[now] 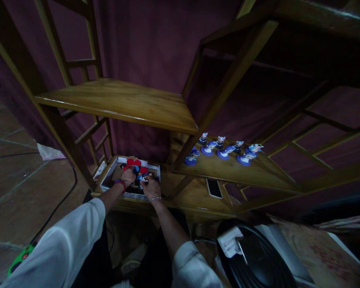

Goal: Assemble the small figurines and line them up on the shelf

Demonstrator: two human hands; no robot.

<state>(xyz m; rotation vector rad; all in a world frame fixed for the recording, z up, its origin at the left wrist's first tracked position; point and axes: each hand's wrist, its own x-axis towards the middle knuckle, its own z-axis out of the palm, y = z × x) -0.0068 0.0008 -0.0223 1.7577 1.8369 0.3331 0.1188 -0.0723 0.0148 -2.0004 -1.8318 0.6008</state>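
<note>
Wooden shelving (pixel 123 100), four purple-based figurines (pixel 227 152), one phone (pixel 214 188), one box (pixel 133 195), left hand (pixel 128 177) and right hand (pixel 151 188) inside, grips unclear

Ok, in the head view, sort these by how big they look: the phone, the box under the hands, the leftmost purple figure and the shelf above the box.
1. Shelf, by far
2. Box
3. Phone and leftmost purple figure: too alike in apparent size to rank

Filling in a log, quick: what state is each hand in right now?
Left hand: among the figurines in the box; grip cannot be told.
Right hand: also at the figurines; open or closed cannot be told.
</note>
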